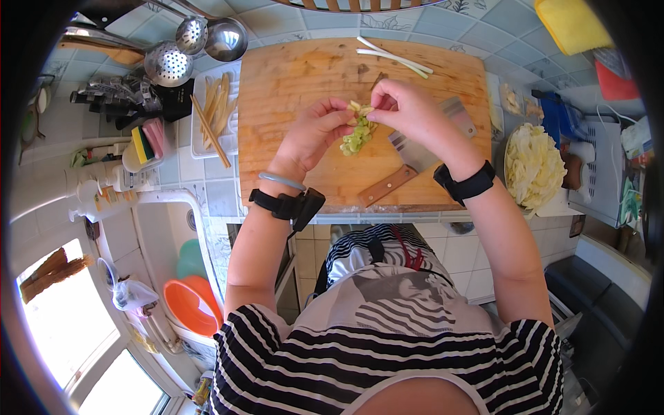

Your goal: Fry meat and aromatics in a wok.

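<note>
Over the wooden cutting board (311, 179), my left hand (320, 127) pinches small pale yellow pieces (359, 108), perhaps sliced ginger or garlic. My right hand (407, 106) meets them from the other side, thumb and forefinger closed around their edge. Just beneath my fingers lies a small pile of chopped green vegetable (356, 141). A cleaver rests flat to the right, its wooden handle (388, 185) towards me and part of its steel blade (459, 116) hidden by my right forearm. Trimmed white scallion stalks (394, 56) lie at the board's far edge.
Left of the board, a white tray (199, 148) holds dried tan strips and chopsticks. Ladles and a skimmer (168, 63) hang above a knife block (176, 101). A heaped dish of torn cabbage (534, 166) stands on the right. The sink (199, 207) contains an orange basin (192, 306).
</note>
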Tool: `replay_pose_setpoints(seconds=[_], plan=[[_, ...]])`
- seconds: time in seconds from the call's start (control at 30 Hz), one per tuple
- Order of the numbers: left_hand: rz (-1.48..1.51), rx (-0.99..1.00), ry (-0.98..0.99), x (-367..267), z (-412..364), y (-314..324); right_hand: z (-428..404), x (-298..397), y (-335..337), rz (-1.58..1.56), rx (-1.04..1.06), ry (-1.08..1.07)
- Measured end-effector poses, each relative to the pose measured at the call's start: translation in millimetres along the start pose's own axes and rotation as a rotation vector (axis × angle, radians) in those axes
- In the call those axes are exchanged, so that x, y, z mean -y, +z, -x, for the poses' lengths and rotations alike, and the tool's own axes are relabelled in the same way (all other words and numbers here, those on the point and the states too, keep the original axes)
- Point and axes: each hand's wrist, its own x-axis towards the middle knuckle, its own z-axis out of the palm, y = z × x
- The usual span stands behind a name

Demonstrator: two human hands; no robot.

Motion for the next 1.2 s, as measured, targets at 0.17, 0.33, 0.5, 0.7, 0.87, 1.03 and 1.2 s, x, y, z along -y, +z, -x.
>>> replay_pose_setpoints(seconds=[0.17,0.33,0.5,0.7,0.87,1.03,1.2], plan=[[0.164,0.112,0.009,9.3,-0.7,3.0,-4.0,16.0,8.0,0.003,0.096,-0.076],[0.494,0.082,-0.057,17.6,-4.8,-2.4,-14.1,5.6,14.5,-0.088,0.040,-0.124],[0.488,-0.051,-0.026,18.3,10.4,-18.0,-5.5,-15.5,8.6,0.360,0.033,-0.111],[0.481,-0.085,-0.032,29.6,31.7,-12.7,2.5,-24.6,20.3,0.502,0.091,-0.276],[0.531,-0.102,-0.066,47.9,41.6,-8.3,1.8,-30.2,18.8,0.524,0.074,-0.293],[0.548,-0.117,-0.154,66.6,45.9,-0.5,5.4,-33.0,16.6,0.485,0.065,-0.275],[0.604,-0.043,-0.166,77.4,47.1,11.0,30.8,-9.0,13.2,0.229,0.139,-0.096]])
